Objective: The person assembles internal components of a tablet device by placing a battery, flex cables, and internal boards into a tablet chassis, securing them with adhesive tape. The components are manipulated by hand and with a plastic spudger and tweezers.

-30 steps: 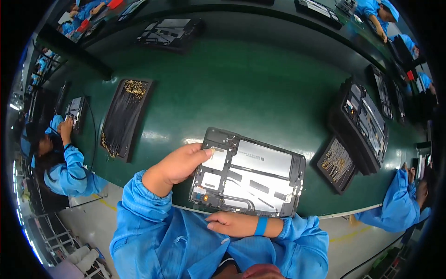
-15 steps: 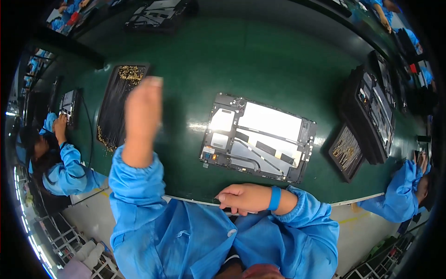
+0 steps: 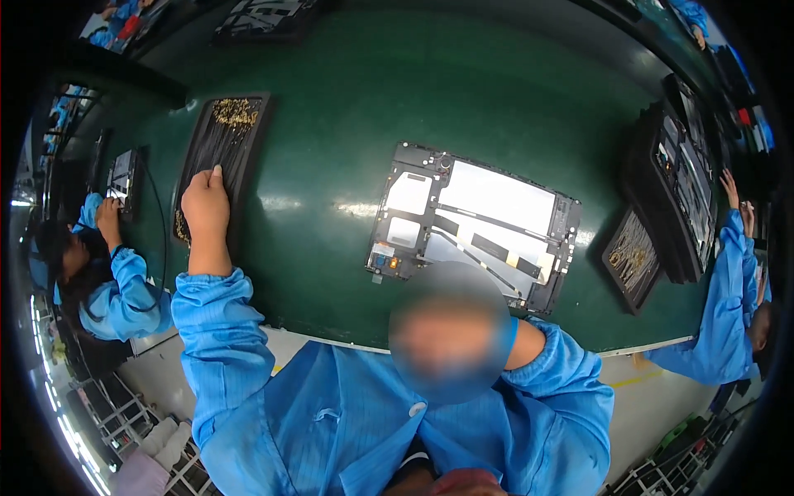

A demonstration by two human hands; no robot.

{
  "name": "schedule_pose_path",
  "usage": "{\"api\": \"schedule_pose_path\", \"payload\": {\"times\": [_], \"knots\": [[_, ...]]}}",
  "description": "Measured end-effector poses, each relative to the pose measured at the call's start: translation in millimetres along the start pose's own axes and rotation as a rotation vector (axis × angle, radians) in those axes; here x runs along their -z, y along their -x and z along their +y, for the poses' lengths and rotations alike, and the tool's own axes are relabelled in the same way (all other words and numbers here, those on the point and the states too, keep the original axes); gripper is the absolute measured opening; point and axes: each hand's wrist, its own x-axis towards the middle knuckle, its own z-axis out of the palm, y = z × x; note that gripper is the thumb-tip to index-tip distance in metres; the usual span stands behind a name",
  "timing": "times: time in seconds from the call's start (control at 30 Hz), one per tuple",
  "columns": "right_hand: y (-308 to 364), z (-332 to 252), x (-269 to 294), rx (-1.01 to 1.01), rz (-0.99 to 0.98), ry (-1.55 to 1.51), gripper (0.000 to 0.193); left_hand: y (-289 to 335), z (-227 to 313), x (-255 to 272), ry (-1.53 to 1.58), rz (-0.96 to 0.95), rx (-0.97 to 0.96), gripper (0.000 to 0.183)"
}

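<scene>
My left hand (image 3: 207,211) is over a dark tray (image 3: 260,124) of thin black cables with gold ends (image 3: 235,113), at the left. Its fingers are curled closed with the thumb on top; what they grip, if anything, I cannot make out. In front of me lies an opened tablet (image 3: 496,192), its inside up, with silver plates, black flat cables and a black frame. A blurred patch covers my right hand (image 3: 447,335), close to the tablet's near edge. Its fingers cannot be read, and the patch hides a bit of that edge.
On the right, stacked black trays (image 3: 641,161) hold tablet parts, beside a smaller tray (image 3: 614,266) of thin pale strips. Another tray of parts (image 3: 265,18) stands at the far left. Co-workers in blue sit left (image 3: 124,302) and right (image 3: 707,335) along the green table (image 3: 331,107).
My left hand has moved left and come down over the cable tray. My right hand has shifted slightly up toward the tablet's near edge and is now blurred. The whole view has shifted a little.
</scene>
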Motion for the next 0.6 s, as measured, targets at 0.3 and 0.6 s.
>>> {"api": "schedule_pose_path", "payload": {"times": [0.3, 0.6], "knots": [[-1.2, 2.4, -1.8, 0.042, 0.023, 0.003, 0.046, 43.1, 37.3, 28.2, 0.155, 0.024, -0.289, 0.017], [18.0, -13.4, -20.6, 0.363, 0.507, 0.005, 0.046, 109.7, 95.8, 49.1, 0.308, -0.026, -1.076, 0.023]]}}
